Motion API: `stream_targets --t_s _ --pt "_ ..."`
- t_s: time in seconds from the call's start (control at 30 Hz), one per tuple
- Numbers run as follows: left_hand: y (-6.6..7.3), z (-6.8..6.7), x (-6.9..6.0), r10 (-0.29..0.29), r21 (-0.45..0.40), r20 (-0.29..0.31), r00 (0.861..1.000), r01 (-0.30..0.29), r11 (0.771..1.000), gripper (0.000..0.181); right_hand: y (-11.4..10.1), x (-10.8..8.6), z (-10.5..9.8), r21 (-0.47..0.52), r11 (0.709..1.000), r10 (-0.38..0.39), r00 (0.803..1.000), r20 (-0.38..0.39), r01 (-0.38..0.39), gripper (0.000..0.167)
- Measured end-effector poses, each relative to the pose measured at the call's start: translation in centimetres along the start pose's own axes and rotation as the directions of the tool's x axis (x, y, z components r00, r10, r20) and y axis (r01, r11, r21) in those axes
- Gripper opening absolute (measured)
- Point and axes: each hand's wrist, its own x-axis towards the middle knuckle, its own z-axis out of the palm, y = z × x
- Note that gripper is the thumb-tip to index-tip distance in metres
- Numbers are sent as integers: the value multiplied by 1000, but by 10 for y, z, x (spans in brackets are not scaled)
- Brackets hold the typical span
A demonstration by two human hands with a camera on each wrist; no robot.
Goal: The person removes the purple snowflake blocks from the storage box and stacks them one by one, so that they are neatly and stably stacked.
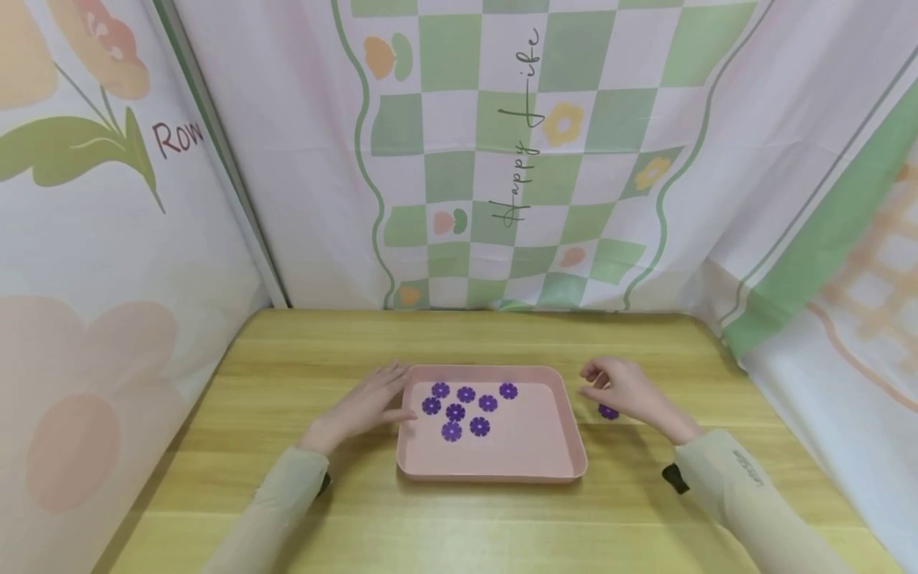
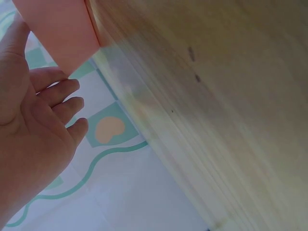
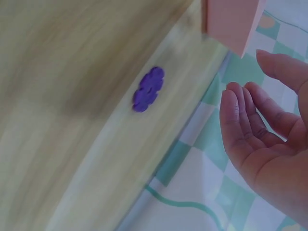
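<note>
A shallow pink tray [image 1: 523, 446] lies on the table with several purple flower-shaped notched discs [image 1: 480, 426] in it, mostly toward its left side. My left hand [image 1: 366, 405] rests at the tray's left edge, thumb over the rim and fingers extended by the far corner. In the left wrist view, those fingers touch the tray's outer wall [image 2: 62, 29]. To the right of the tray, my right hand [image 1: 625, 389] hovers over a single purple disc [image 3: 148, 89] lying on the wood. Its fingers are loosely bent, thumb apart, with nothing between them.
The wooden table [image 1: 488, 526] extends around the tray. A patterned cloth with green checks [image 1: 448, 52] hangs behind its far edge, and printed curtains [image 1: 129, 319] stand on both sides.
</note>
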Motion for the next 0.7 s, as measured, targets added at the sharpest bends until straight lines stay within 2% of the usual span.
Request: stream_targets --t_s 0.7 --pt "-4 2 1 6 13 1 1000 -6 1000 82 -25 20 12 18 998 -59 998 19 58 22"
